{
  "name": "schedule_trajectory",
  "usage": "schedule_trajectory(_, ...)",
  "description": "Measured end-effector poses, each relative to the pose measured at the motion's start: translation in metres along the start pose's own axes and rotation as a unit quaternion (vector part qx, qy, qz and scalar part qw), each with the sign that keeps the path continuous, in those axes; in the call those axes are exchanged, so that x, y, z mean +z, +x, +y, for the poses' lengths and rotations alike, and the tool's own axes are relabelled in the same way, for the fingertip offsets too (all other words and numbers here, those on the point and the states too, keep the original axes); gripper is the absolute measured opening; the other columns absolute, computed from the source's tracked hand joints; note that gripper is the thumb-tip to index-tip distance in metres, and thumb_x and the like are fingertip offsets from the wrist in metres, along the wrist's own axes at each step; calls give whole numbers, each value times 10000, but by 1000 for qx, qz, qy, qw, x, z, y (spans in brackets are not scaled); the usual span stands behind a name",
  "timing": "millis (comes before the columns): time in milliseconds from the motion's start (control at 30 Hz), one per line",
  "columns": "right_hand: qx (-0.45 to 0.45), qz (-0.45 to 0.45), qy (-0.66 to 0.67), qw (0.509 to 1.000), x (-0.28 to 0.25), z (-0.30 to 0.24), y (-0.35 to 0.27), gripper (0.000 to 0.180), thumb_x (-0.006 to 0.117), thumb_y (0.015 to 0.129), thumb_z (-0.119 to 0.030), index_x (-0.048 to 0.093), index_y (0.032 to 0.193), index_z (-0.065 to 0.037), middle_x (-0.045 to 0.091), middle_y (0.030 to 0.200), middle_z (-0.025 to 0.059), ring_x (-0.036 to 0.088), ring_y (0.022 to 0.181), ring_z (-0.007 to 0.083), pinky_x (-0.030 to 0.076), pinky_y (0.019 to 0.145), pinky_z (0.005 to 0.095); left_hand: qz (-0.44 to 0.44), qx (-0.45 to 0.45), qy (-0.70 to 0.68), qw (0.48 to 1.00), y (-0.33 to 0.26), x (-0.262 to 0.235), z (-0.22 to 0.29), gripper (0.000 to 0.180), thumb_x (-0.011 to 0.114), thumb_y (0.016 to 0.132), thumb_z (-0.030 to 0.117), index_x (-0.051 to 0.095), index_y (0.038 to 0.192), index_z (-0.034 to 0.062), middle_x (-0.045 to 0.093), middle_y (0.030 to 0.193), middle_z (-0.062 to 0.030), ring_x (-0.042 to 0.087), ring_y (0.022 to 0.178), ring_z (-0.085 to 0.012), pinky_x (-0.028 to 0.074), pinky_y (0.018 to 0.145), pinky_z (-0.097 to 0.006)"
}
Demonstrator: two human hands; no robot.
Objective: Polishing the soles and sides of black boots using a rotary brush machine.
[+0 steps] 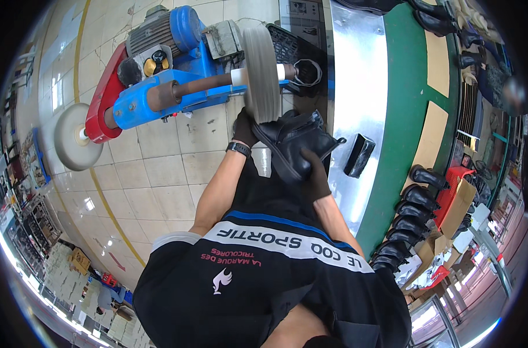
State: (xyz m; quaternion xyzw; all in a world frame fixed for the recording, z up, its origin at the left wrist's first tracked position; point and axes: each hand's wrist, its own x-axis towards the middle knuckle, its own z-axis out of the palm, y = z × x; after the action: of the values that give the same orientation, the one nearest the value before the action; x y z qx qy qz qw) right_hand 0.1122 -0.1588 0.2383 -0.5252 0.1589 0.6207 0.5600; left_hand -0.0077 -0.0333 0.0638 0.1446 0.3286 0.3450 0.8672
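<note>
A black ankle boot [293, 139] is held between my two hands, just below the grey buffing wheel [261, 69]. Its left edge reaches the wheel's lower rim; whether they touch I cannot tell. In a dark glove, my left hand [245, 129] grips the boot's left end, close beside the wheel, its fingertips partly hidden. My right hand [316, 177], also gloved, wraps round the near right part of the boot. The wheel looks streaked and sits on the shaft of a blue machine [142, 101].
A second, pale wheel [78, 137] is at the machine's left end, by a red guard [106, 95]. Right of me, a shiny metal strip [357, 75] carries a small black block [359, 155]. Several black boots [412, 214] line the green table's [400, 116] right side.
</note>
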Motion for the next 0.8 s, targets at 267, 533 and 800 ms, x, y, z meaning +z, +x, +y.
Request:
schedule_trajectory(267, 214, -7, 18, 977, -13, -15, 80, 446, 594, 758, -463, 542, 1072, -150, 604, 997, 42, 538, 964, 241, 427, 758, 527, 271, 155, 357, 881, -37, -13, 56, 302, 383, 914, 231, 498, 1021, -27, 584, 826, -67, 539, 800, -131, 419, 793, -313)
schedule_trajectory(533, 263, -48, -26, 963, -24, -8, 93, 372, 552, 789, -448, 582, 1002, -145, 615, 987, 35, 543, 941, 211, 401, 779, 514, 277, 397, 687, 542, -67, 83, 107, 110, 572, 806, 139, 601, 788, 34, 603, 682, -116, 585, 585, -235, 450, 502, -309)
schedule_trajectory(800, 124, -28, -38, 991, -5, 44, 48, 460, 592, 768, -367, 487, 1147, -128, 536, 1133, 75, 486, 1043, 255, 382, 842, 504, 112, 406, 673, 608, -44, 141, 108, 128, 609, 742, 156, 634, 657, 64, 592, 597, -105, 583, 526, -253, 444, 481, -321)
